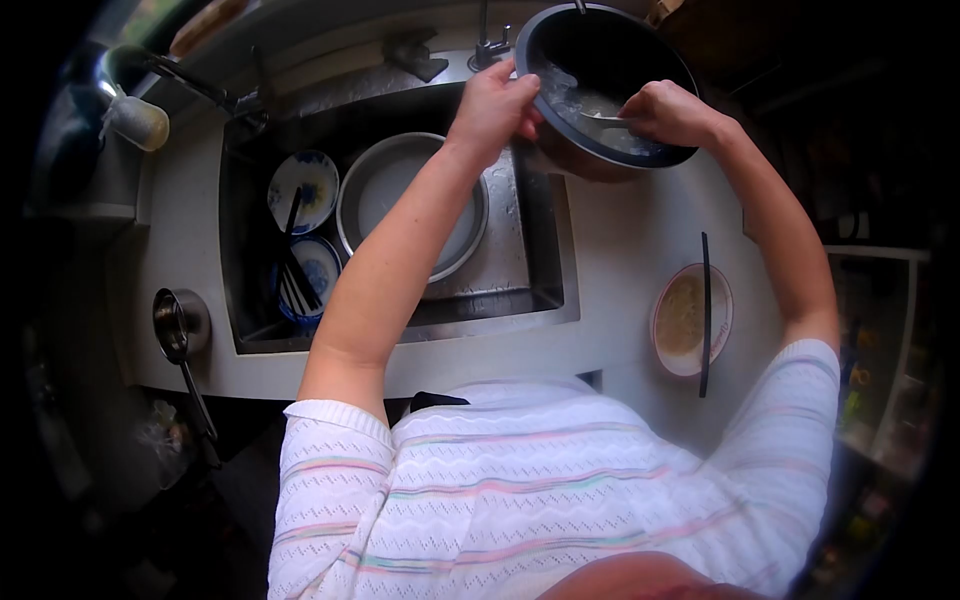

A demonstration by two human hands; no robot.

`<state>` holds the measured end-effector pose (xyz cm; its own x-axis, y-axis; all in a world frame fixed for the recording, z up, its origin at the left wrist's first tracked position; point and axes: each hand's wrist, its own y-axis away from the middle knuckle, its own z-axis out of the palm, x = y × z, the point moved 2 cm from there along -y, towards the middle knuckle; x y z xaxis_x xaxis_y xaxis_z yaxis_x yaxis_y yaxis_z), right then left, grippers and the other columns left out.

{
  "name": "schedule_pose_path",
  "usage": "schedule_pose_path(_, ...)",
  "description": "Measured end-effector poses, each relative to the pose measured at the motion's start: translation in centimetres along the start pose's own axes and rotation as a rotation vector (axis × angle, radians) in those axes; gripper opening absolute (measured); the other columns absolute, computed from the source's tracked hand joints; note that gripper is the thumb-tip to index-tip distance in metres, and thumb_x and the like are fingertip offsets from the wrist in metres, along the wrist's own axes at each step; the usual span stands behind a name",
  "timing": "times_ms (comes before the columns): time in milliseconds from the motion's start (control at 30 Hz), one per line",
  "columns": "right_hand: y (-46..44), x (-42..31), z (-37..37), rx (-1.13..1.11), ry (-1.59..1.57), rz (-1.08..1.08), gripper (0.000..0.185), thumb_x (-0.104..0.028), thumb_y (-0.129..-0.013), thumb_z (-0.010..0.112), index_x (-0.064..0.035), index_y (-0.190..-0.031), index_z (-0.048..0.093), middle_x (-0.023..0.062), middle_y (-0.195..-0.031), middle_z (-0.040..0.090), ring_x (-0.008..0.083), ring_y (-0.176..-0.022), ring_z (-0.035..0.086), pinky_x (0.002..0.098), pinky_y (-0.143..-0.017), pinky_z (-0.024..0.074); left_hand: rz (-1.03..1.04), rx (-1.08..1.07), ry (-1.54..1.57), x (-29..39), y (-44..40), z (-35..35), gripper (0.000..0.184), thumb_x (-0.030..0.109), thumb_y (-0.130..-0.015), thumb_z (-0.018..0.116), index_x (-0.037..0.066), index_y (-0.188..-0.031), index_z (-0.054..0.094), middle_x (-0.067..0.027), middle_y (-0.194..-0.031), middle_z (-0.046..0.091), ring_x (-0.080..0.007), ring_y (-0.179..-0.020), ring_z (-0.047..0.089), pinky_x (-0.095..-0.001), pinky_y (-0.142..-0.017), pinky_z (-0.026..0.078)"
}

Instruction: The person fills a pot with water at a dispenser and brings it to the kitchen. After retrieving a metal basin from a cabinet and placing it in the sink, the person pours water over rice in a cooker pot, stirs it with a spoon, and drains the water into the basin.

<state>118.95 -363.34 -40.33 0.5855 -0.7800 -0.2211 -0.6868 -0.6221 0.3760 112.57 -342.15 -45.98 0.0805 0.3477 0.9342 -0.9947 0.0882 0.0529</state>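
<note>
A deep pot with a dark inside [625, 50] is tilted at the far right corner of the sink. My left hand [497, 108] grips its left rim, fingers wrapped underneath and thumb along the edge. Inside the pot, my right hand [668, 112] is closed around a spoon [606, 118], its shiny end pointing left. Whitish, watery residue [580, 97] coats the lower part of the pot. The fingertips of my right hand are partly hidden from view.
The sink [505, 300] holds a round metal basin [357, 165], two patterned dishes [318, 180] and dark chopsticks [295, 275]. On the right counter, chopsticks [706, 300] lie across a bowl of cloudy liquid [682, 315]. A small saucepan [182, 320] stands left; a tap [487, 50] rises behind.
</note>
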Motion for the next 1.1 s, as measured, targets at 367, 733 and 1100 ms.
schedule_pose_path(367, 0.9, -1.6, -2.4, -0.130, -0.088, 0.132, 0.022, -0.013, -0.075, 0.059, -0.0012, -0.092, 0.066, 0.0096, -0.066, 0.061, 0.0157, -0.058, 0.059, 0.0277, -0.055, 0.0476, -0.011, 0.031, 0.018, -0.5, 0.3, -0.8, 0.018, 0.013, -0.086, 0.052, 0.001, -0.099, 0.055, -0.0031, -0.065, 0.057, -0.0071, -0.046, 0.052, -0.0189, -0.041, 0.044)
schedule_pose_path(733, -0.3, 1.7, -3.5, 0.240, 0.285, 0.313, 0.023, -0.013, -0.074, 0.056, -0.0131, -0.093, 0.067, 0.0092, -0.093, 0.064, 0.0256, -0.090, 0.061, 0.0358, -0.076, 0.0492, -0.001, 0.026, 0.013, -0.4, 0.2, -0.5, 0.019, 0.014, -0.086, 0.052, 0.001, -0.100, 0.055, -0.0032, -0.064, 0.057, -0.0071, -0.045, 0.050, -0.0192, -0.041, 0.044)
schedule_pose_path(1100, 2.1, -2.0, -2.9, -0.250, -0.008, 0.234, 0.025, -0.017, -0.076, 0.061, 0.0008, -0.092, 0.065, 0.0101, -0.062, 0.060, 0.0154, -0.051, 0.057, 0.0277, -0.051, 0.0473, 0.023, 0.032, 0.034, 0.0, 0.0, 0.7, 0.019, 0.012, -0.085, 0.050, 0.000, -0.099, 0.055, -0.0048, -0.064, 0.057, -0.0077, -0.044, 0.050, -0.0191, -0.039, 0.042)
